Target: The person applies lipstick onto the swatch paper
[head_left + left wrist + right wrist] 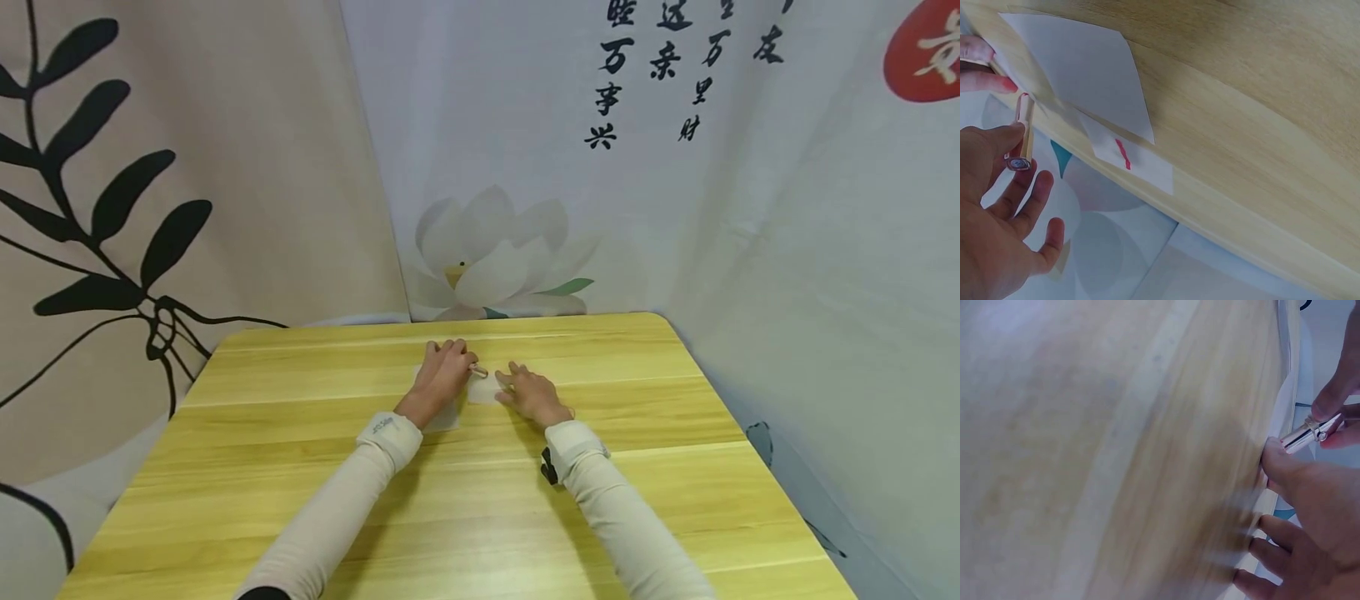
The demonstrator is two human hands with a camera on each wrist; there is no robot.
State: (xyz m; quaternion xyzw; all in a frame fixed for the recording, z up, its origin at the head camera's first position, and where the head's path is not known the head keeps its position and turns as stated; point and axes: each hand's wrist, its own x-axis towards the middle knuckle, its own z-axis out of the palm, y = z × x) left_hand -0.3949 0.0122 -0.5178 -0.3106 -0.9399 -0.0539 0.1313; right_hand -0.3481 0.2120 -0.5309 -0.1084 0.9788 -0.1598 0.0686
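Note:
A shiny gold lipstick [1310,433] is pinched between the thumb and fingers of my left hand [1000,212]; its other fingers stand apart. In the head view the left hand lies over one white paper [447,417], beside a second paper [483,390]. One sheet [1085,69] looks plain in the left wrist view, and a paper piece [1157,169] beside it bears a red streak [1123,154]. My right hand [534,395] has its fingers spread at the second paper's right edge. Its thumb [1279,459] is close to the lipstick's end; a fingertip [1007,84] looks reddish.
The wood-grain table [480,517] has its far edge just beyond the hands. Behind it hangs a cloth backdrop [480,167] with a printed flower, leaves and dark characters. White cuffs [393,437] cover both wrists.

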